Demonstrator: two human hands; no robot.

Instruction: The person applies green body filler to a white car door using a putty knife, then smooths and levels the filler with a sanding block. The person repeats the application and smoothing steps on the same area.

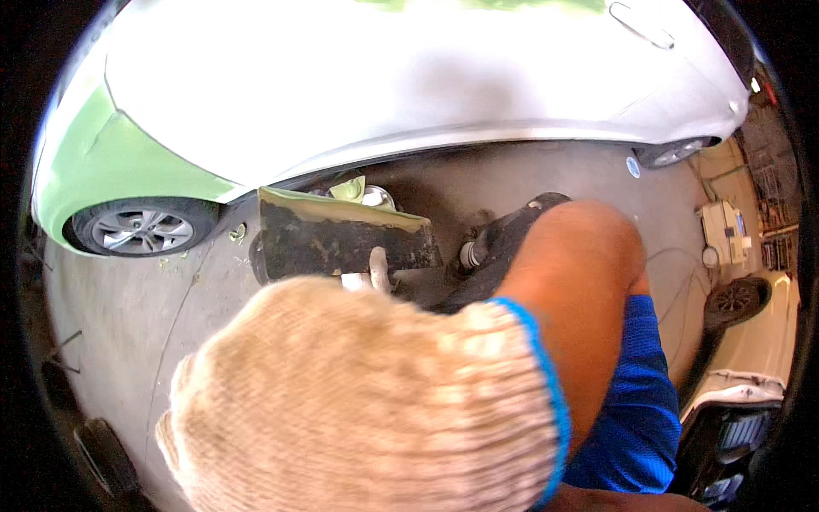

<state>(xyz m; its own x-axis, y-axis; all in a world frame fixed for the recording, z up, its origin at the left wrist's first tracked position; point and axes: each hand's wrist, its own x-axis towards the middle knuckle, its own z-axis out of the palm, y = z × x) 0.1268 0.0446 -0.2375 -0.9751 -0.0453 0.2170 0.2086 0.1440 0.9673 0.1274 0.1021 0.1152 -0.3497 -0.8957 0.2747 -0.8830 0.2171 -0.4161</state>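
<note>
My right hand (341, 392), in a cream knitted glove with a blue cuff edge, fills the lower foreground, curved, its fingertips mostly hidden. Beyond it, a gloved finger of my left hand (375, 266) lies against a dark, scuffed flat panel (311, 230) with a pale green top edge; the other fingers are hidden. Behind the panel are a pale green piece (348, 188) and a round silvery object (378, 198). My bare knee (580, 264) and blue shorts (640, 375) are at right.
A white car (384, 77) with a green wing (119, 154) and alloy wheel (141, 230) spans the top, over a concrete floor (171, 307) with scraps. A second vehicle (763, 333) and a beige box-like appliance (723, 235) stand at right; a loose tyre (107, 452) lies lower left.
</note>
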